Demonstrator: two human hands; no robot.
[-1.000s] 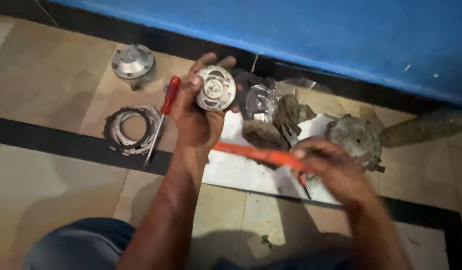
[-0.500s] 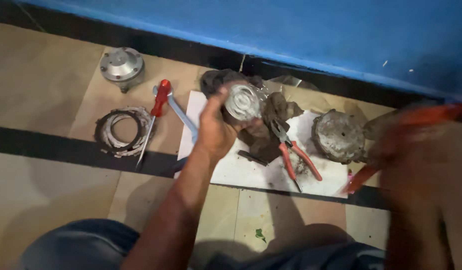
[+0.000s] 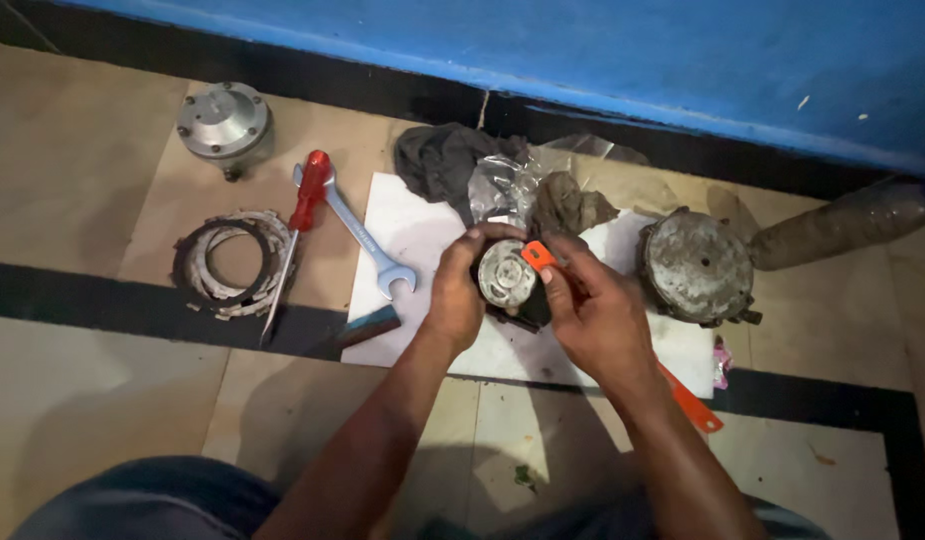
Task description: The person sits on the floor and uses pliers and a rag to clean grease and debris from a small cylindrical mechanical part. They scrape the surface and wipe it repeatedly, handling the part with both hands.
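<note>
My left hand (image 3: 457,290) grips a small round metal part (image 3: 505,275) over the white sheet (image 3: 407,235). My right hand (image 3: 597,310) holds an orange flat tool (image 3: 692,400), whose tip rests against the rim of the round part. The tool's handle runs back under my right wrist. Both hands meet at the middle of the view.
A red-handled screwdriver (image 3: 297,225) and a spanner (image 3: 357,235) lie left of the sheet, next to a stack of ring plates (image 3: 227,265). A round metal cover (image 3: 222,120) sits far left. A dirty round housing (image 3: 697,265), rags (image 3: 442,160) and a blue wall (image 3: 582,50) lie behind.
My right hand came back in from the right with the orange tool and set its tip on the round part. My left hand lowered the part toward the sheet.
</note>
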